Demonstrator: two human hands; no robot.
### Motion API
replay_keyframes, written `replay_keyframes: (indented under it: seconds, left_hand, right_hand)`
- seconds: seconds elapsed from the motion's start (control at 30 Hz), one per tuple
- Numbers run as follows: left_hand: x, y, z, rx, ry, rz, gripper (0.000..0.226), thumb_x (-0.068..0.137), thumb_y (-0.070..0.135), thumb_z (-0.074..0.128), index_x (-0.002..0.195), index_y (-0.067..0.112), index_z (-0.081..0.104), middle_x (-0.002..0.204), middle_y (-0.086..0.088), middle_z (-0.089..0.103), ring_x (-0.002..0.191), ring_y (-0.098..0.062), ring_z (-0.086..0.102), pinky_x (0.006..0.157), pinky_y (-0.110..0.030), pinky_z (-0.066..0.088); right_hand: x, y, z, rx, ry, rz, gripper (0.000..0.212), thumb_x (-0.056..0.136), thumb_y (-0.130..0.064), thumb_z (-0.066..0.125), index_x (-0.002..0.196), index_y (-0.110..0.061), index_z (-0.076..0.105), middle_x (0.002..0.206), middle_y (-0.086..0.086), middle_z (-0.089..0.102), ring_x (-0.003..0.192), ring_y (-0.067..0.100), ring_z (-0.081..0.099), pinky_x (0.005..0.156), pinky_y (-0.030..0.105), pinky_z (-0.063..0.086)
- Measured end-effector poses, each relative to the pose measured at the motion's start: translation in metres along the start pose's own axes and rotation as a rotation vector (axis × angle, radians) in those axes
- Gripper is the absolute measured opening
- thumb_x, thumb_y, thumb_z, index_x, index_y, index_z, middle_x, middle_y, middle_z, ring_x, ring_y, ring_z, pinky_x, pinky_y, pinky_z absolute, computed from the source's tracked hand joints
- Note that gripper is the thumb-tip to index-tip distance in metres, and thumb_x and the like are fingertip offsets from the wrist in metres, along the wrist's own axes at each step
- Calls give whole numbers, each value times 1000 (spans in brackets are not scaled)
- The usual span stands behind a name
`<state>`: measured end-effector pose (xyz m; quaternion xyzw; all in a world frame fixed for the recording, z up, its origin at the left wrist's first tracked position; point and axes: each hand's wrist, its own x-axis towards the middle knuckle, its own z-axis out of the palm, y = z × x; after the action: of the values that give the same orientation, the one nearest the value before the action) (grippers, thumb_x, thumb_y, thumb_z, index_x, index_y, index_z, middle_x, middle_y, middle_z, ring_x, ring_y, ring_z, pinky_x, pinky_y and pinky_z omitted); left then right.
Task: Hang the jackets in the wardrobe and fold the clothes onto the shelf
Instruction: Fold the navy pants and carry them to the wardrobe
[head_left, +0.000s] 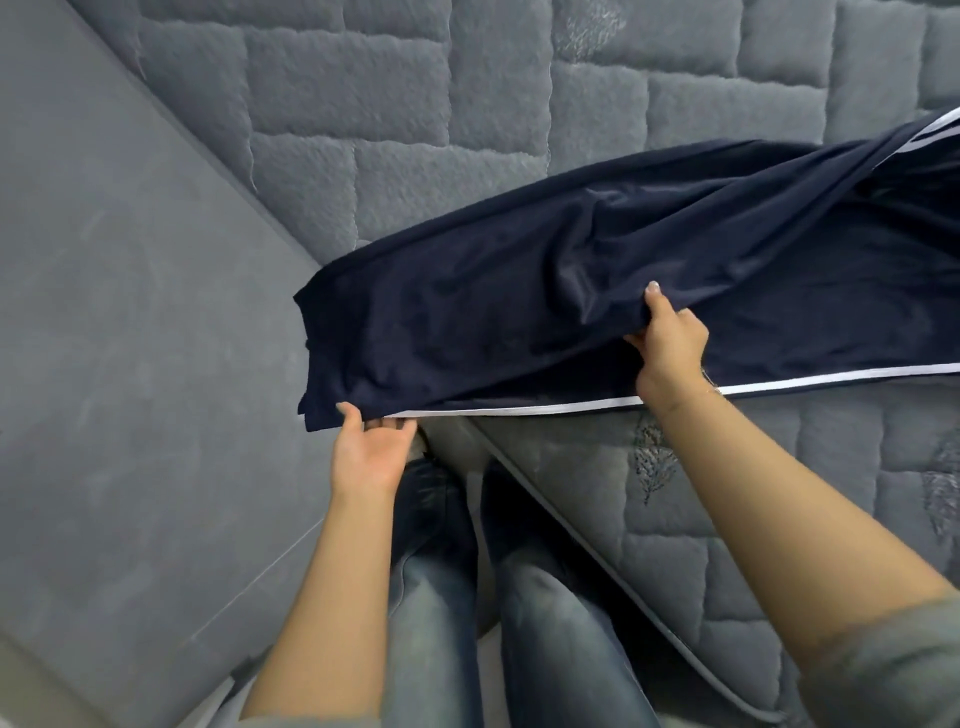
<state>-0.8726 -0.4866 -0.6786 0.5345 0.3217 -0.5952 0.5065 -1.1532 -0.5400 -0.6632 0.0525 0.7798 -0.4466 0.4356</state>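
Observation:
A dark navy garment with white side stripes (545, 291) lies stretched across the quilted grey mattress (405, 104), running from the centre to the right edge of the view. My left hand (370, 451) holds its near left corner, thumb on top and fingers underneath the hem. My right hand (670, 345) pinches a fold of the fabric along the near edge, just above the white stripe, lifting it slightly. The garment's far right end runs out of view.
A smooth grey padded bed frame panel (119, 338) runs diagonally along the left. My legs in blue jeans (493, 597) stand between the frame and the mattress corner (649, 519). No wardrobe, shelf or hangers are in view.

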Motion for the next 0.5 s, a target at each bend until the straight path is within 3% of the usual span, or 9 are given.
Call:
replay_keyframes:
  seconds: [0.07,0.13,0.2,0.27,0.37,0.43,0.5]
  left_hand:
    - [-4,9,-1,-8,-6,24,25,103,31,48,115,15,63,127,-4,66,122,-23,58,108,-44,42]
    - [-7,21,0,14,-5,65,22,102,28,49,109,14,65,109,-4,74,110,-20,65,90,-38,52]
    - [-9,37,2,27,-18,95,19,101,25,52,104,13,67,96,-4,77,96,-17,71,74,-33,56]
    - [-7,55,3,11,-23,117,18,101,23,53,100,11,68,94,-5,77,93,-17,72,71,-31,57]
    - [4,86,3,48,-2,147,19,103,21,50,103,11,66,100,-6,75,111,-19,65,82,-31,54]
    - [13,97,3,162,79,106,23,105,22,44,119,13,61,124,-6,67,129,-19,54,99,-36,48]
    - [16,95,6,369,212,44,39,106,21,40,145,15,41,155,-6,39,144,-18,34,116,-40,29]
  right_hand:
    - [-17,13,-14,44,67,-61,27,93,-27,68,72,-17,55,78,-7,65,76,9,62,69,23,57]
    - [-34,36,-31,48,108,-60,26,94,-27,67,71,-19,56,77,-7,63,75,8,59,64,21,56]
    - [-50,61,-37,30,79,28,23,95,-23,65,74,-17,57,82,-3,63,77,11,60,62,22,55]
    - [-58,78,-34,25,-7,153,18,96,-21,64,79,-15,58,87,1,66,76,12,63,68,24,55]
    - [-67,90,-19,44,-128,254,8,96,-17,63,89,-13,61,95,4,69,78,13,66,77,27,56]
    - [-71,94,-14,60,-164,283,6,95,-17,64,95,-12,62,101,5,70,84,16,68,79,29,56]
    - [-75,92,-14,58,-168,296,10,95,-20,64,99,-11,62,103,5,70,89,19,68,78,29,56]
